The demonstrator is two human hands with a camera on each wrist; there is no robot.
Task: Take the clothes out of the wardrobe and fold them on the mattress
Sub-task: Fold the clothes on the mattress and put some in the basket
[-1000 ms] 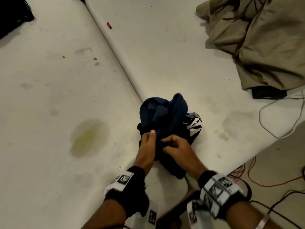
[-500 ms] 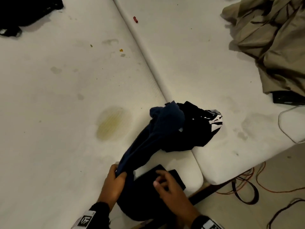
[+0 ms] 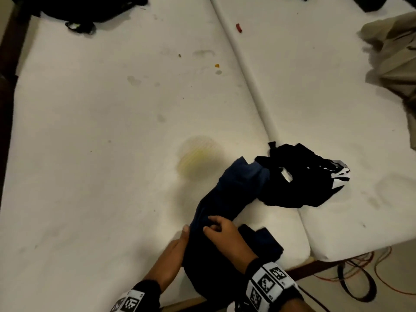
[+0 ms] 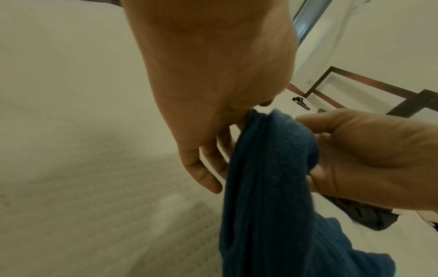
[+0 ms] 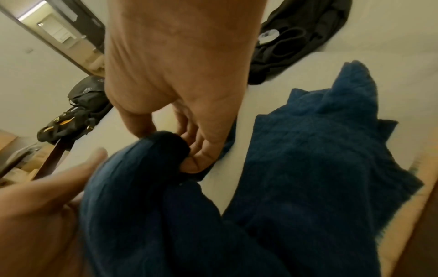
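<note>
Hands meet at the near edge of the white mattress (image 3: 94, 154): the right hand (image 3: 227, 237) pinches a fold of the navy garment (image 3: 234, 188), and the left hand (image 3: 173, 255) has it between thumb and fingers. Just beyond, a black garment (image 3: 299, 185) lies over the seam between the two mattresses. Stains mark the surface. A beige cloth (image 3: 391, 55) sits at the far right edge, a dark bag (image 3: 78, 10) at the far left corner. Cables (image 3: 360, 280) trail on the floor.

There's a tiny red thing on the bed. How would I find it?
Start at the long seam where the two white mattresses meet and follow it toward the far end. Just right of it lies the small red thing, alone on bare white. The nearby specks are yellow or brown and lie left of the seam.
</note>
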